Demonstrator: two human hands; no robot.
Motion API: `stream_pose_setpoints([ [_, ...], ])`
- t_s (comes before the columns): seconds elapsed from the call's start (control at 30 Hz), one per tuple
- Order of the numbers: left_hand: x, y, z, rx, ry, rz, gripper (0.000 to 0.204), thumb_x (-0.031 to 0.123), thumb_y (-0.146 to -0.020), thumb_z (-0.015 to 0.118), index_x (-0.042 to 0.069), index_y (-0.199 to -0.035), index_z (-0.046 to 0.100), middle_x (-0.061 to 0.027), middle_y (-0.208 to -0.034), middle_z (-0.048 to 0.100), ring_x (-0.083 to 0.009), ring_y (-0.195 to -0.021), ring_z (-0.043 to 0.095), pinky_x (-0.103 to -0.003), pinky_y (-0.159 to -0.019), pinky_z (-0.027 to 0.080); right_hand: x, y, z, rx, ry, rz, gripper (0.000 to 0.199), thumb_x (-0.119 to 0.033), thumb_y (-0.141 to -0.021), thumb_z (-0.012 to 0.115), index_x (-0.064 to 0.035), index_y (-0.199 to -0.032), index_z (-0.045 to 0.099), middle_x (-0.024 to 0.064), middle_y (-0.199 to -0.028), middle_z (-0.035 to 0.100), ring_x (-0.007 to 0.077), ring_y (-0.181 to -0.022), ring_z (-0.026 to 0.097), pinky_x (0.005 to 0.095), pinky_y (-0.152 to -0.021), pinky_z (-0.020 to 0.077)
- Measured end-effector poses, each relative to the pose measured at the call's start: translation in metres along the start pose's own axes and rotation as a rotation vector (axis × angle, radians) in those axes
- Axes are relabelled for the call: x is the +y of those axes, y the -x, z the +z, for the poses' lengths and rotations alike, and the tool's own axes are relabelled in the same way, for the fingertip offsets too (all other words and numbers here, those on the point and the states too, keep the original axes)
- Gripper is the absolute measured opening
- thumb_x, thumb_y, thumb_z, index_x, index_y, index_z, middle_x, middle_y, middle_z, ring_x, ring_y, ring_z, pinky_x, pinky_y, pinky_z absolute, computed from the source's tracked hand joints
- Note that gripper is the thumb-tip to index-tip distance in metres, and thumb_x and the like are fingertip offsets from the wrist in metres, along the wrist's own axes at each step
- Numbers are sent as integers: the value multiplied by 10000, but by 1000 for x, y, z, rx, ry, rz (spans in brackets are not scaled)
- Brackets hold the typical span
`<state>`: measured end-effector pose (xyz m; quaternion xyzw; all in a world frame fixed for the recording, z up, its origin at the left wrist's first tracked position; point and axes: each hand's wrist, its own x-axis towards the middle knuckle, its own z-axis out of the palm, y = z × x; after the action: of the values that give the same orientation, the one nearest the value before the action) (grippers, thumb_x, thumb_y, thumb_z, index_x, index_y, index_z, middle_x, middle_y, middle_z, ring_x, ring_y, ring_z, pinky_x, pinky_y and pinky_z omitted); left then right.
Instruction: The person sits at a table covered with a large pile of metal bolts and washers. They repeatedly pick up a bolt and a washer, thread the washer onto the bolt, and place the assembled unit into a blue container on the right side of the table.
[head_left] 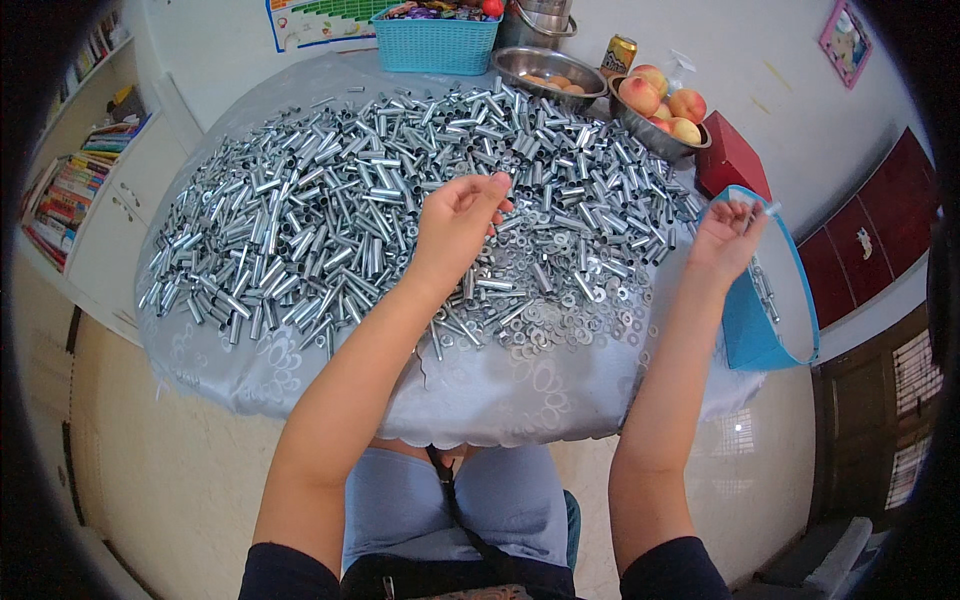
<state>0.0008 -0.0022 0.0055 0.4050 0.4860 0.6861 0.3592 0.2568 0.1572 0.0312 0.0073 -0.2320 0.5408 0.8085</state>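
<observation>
The left hand (455, 225) is raised over the middle of the table (480, 400), fingers curled loosely inward with thumb and fingertips pinched together near the top; whether they hold anything I cannot tell. Under it lies a wide heap of short metal tubes (330, 200), spread from the upper left of the frame across to the right, their long axes pointing every way. Toward the near edge, just below and right of that hand, flat washers (560, 315) lie scattered on the pale cloth. The right hand (725, 240) is at the right of the frame, over the rim of a blue basin (765, 330), fingers closed on a small tube (768, 209) whose long axis runs roughly level, its free end pointing to the upper right. More tubes lie inside the basin. At the top edge stand a teal basket (435, 45), a steel bowl (550, 68), a can (619, 53) and a bowl of peaches (660, 105); a red box (730, 160) sits just right of them.
</observation>
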Motion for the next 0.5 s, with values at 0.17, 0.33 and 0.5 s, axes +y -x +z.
stream_pose_setpoints([
  [0.17,-8,-3,-4,11,-37,-14,231,229,-852,543,16,-919,604,-29,-769,599,-67,-662,519,-198,-596,429,-13,-4,-8,383,185,-190,302,-310,-876,475,-39,-1006,442,35,-822,456,118,-624,411,234,-513,358],
  [0.33,-8,-2,-6,7,-52,-20,225,217,-854,539,16,-931,604,-24,-778,602,-62,-664,518,-196,-598,429,-19,-3,-11,438,240,-216,417,-395,-916,367,-37,-1128,384,41,-904,475,126,-628,415,228,-524,356],
  [0.5,-5,-2,-4,25,-6,-1,190,169,-847,542,-4,-897,603,-37,-759,613,-60,-632,521,-187,-561,413,-15,-9,-24,431,174,-234,412,-346,-915,390,-36,-1186,397,32,-925,515,114,-646,410,235,-556,358],
])
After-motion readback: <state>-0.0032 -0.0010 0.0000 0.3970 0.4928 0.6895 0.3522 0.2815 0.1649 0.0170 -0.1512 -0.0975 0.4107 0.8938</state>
